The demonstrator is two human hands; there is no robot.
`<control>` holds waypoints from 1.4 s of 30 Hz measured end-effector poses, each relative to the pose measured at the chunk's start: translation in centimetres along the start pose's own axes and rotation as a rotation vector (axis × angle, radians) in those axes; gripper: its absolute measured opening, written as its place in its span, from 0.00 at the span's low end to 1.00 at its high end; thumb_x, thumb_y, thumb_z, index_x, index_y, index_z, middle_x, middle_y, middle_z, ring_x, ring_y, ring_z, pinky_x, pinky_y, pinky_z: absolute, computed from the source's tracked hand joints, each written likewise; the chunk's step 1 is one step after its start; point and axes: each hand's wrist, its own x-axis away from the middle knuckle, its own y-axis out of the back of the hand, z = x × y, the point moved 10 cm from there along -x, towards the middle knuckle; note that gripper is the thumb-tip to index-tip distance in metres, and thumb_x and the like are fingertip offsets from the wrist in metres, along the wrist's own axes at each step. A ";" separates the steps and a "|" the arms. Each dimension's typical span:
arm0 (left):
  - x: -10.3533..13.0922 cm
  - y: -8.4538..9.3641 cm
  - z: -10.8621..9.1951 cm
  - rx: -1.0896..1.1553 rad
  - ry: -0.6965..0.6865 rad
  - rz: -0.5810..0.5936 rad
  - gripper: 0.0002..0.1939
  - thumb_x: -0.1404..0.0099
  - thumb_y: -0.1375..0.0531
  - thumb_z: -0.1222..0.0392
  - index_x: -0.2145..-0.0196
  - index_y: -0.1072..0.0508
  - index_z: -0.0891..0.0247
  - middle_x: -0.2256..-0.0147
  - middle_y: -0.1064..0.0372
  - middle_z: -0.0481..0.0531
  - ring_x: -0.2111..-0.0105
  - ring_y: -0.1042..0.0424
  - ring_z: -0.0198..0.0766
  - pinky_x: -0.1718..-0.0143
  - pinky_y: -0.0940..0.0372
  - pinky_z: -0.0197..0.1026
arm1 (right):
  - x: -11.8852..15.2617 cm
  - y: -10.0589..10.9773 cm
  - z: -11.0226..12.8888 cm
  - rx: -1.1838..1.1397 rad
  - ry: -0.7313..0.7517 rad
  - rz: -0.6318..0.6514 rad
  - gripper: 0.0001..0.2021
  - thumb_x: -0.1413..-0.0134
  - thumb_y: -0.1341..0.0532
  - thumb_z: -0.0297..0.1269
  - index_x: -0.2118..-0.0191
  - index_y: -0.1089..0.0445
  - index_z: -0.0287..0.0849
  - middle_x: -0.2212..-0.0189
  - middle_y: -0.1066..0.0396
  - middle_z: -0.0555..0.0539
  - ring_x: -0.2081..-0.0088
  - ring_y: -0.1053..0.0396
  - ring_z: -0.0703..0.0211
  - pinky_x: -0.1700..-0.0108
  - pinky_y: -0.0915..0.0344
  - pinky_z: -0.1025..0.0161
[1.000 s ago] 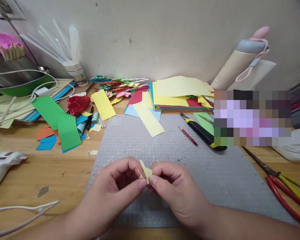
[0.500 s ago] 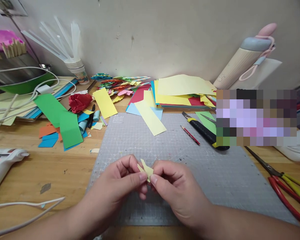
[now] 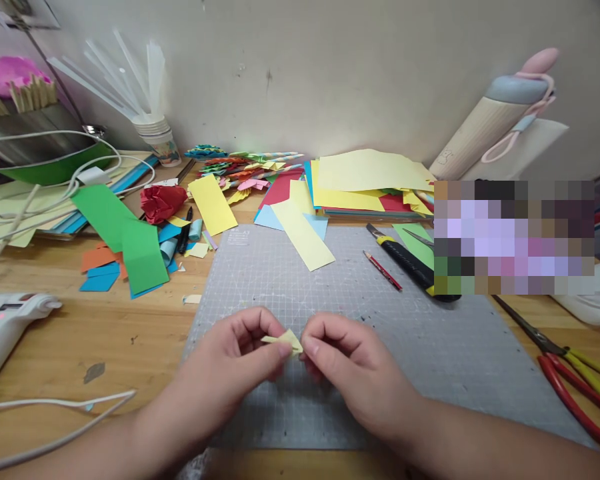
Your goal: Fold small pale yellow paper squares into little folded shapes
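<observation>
A small folded piece of pale yellow paper [image 3: 291, 340] is pinched between the thumb and fingers of my left hand [image 3: 250, 353]. My right hand [image 3: 347, 360] is closed at the paper's right tip, thumb pressed to forefinger; its fingertips cover that end. Both hands are held over the near part of the grey cutting mat [image 3: 260, 287]. Beyond them a pale yellow paper strip [image 3: 307, 240] lies on the mat's far edge. A red pencil [image 3: 383, 271] and a black and yellow utility knife [image 3: 405, 260] rest to its right.
Red-handled scissors [image 3: 555, 360] lie at the right. Green paper strips [image 3: 143, 247], a red crumpled paper flower [image 3: 163, 203] and a white glue gun [image 3: 15, 327] are on the left. Stacked coloured papers [image 3: 370, 170], a paper cup [image 3: 160, 143] and a bottle [image 3: 495, 113] stand along the wall.
The small paper has turned and tipped lower, its pointed ends now aimed left rather than up. My right hand's fingertips have shifted slightly at its right end.
</observation>
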 end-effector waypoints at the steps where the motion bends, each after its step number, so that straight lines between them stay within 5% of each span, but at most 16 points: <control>1: 0.0 0.1 0.1 0.038 0.004 -0.007 0.11 0.43 0.36 0.55 0.75 0.33 0.62 0.79 0.37 0.42 0.76 0.40 0.32 0.72 0.46 0.35 | 0.0 0.0 0.0 -0.021 0.003 0.003 0.08 0.45 0.43 0.37 0.74 0.36 0.43 0.79 0.40 0.53 0.75 0.43 0.64 0.72 0.43 0.65; 6: -0.1 0.0 0.7 0.155 0.025 0.006 0.11 0.43 0.36 0.54 0.73 0.32 0.62 0.78 0.35 0.43 0.75 0.40 0.32 0.70 0.45 0.36 | 0.0 0.0 0.2 -0.087 0.036 -0.027 0.04 0.46 0.40 0.36 0.70 0.33 0.43 0.74 0.31 0.51 0.72 0.36 0.63 0.69 0.39 0.64; 30: 0.1 -2.0 0.6 0.126 0.051 0.185 0.08 0.41 0.38 0.58 0.72 0.33 0.63 0.76 0.36 0.43 0.73 0.39 0.32 0.69 0.45 0.36 | 0.3 0.0 0.3 -0.045 0.003 -0.028 0.08 0.50 0.42 0.30 0.76 0.40 0.42 0.80 0.41 0.56 0.78 0.46 0.67 0.76 0.47 0.68; 34: 0.1 -1.8 -0.1 0.010 0.012 0.164 0.07 0.42 0.40 0.58 0.73 0.33 0.63 0.76 0.38 0.44 0.73 0.41 0.33 0.70 0.46 0.36 | 0.2 -0.6 -0.1 -0.030 -0.038 0.017 0.07 0.53 0.41 0.30 0.77 0.40 0.42 0.81 0.44 0.56 0.78 0.49 0.67 0.76 0.50 0.67; 42: 0.1 -0.9 -0.4 0.083 -0.029 0.091 0.09 0.41 0.40 0.58 0.75 0.35 0.63 0.77 0.39 0.43 0.74 0.42 0.32 0.71 0.47 0.36 | 0.1 -0.6 -0.2 -0.111 -0.003 0.064 0.06 0.43 0.42 0.36 0.70 0.35 0.41 0.77 0.40 0.54 0.74 0.44 0.65 0.71 0.45 0.65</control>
